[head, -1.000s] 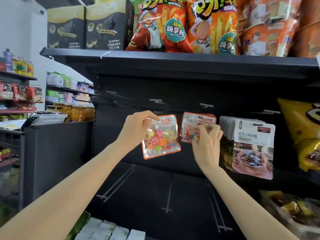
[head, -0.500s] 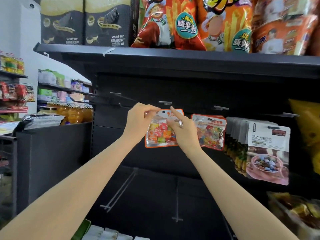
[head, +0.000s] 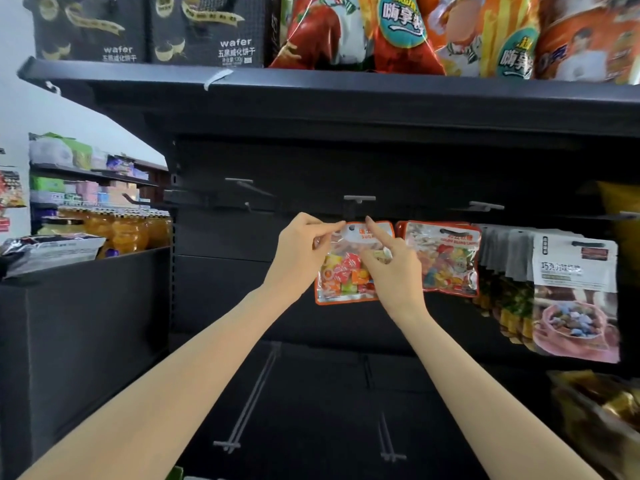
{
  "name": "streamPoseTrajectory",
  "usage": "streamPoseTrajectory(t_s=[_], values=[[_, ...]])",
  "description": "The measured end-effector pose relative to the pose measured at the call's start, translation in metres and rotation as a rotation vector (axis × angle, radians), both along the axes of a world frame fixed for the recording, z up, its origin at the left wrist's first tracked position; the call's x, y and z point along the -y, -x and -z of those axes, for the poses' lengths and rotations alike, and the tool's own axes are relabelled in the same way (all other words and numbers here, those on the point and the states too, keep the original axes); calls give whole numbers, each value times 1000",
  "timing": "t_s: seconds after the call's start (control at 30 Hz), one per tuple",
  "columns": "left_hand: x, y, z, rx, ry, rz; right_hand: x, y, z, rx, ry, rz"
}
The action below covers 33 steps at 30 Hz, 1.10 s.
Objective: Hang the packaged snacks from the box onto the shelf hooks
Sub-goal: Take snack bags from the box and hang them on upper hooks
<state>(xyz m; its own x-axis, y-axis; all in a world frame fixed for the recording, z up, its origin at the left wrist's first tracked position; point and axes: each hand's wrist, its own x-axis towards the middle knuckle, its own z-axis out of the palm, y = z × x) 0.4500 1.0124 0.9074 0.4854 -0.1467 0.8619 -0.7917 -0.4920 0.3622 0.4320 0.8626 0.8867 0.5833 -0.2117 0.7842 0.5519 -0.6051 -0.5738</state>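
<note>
Candy packet beside hung packet

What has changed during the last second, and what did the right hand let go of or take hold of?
The right hand left the second candy packet, which hangs on its hook, and moved left to the candy packet that the left hand pinches at the top corner. Both hands raised this packet toward the hook; its hole is not yet on it. The chocolate packets stayed in place.
</note>
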Motion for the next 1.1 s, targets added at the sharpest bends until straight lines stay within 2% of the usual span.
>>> streamPoseTrajectory(t_s=[0.17, 0.33, 0.43, 0.57, 0.83, 1.0, 1.1], values=[[9, -27, -1, -114, -49, 18, 0, -18, -2, -40, 138, 148], [25, -65, -6, -346, -215, -85, 4, -61, -6, -192, 261, 215], [37, -86, -14, -434, -221, -121, 8, -87, -13, -277, 294, 286], [47, -107, -18, -467, -206, -92, 12, -114, -15, -212, 426, 294], [50, -104, -14, -357, -101, -126, 7, -121, -15, -251, 246, 160], [18, -83, 2, -240, -118, -259, -11, -101, 1, -117, 211, 84], [-19, -58, 17, -152, -102, -312, -30, -83, 12, -108, 159, -2]])
